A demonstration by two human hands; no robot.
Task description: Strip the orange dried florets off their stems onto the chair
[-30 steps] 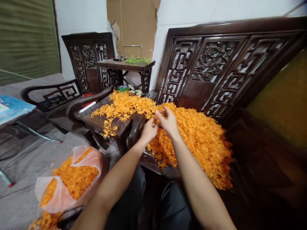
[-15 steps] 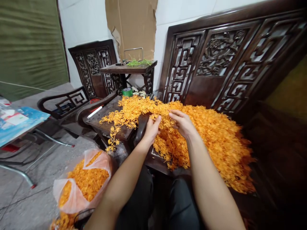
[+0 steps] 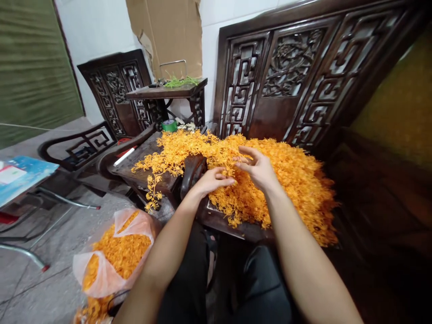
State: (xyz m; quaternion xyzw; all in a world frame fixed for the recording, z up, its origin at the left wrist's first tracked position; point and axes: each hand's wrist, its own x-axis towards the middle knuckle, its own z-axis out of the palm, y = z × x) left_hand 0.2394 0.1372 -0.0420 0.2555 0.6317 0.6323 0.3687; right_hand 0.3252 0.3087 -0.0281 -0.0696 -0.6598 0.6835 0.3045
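Left hand [image 3: 216, 181] and right hand [image 3: 258, 168] are close together at the left part of a big orange heap [image 3: 286, 189] of frilly, flower-like pieces. The left hand's thumb and fingers stand a narrow gap apart, pointing right; the right hand's fingers are loosely bent, thumb apart from them. Whether either pinches a piece cannot be told.

Below the arms are dark trousers [image 3: 266, 279]. At near left, a translucent bag [image 3: 101, 284] stands on the grey floor [image 3: 37, 292], with more orange pieces [image 3: 126, 252] inside.

The heap lies on the seat of a dark wooden chair [image 3: 278, 119], against its carved back. To its left, an orange strand [image 3: 168, 155] spreads behind the curved armrest [image 3: 194, 174] and across a desk [image 3: 170, 182], its end hanging over the near edge. A white stick [image 3: 124, 157] lies at the desk's left, a green roll [image 3: 169, 125] at its far side.

At far left are a blue-topped folding table [image 3: 38, 168] and another carved chair [image 3: 125, 108]. Farther back, thin green stems [image 3: 182, 82] lie on a small stand [image 3: 158, 93] before brown cardboard [image 3: 172, 40] on the white wall [image 3: 97, 27].
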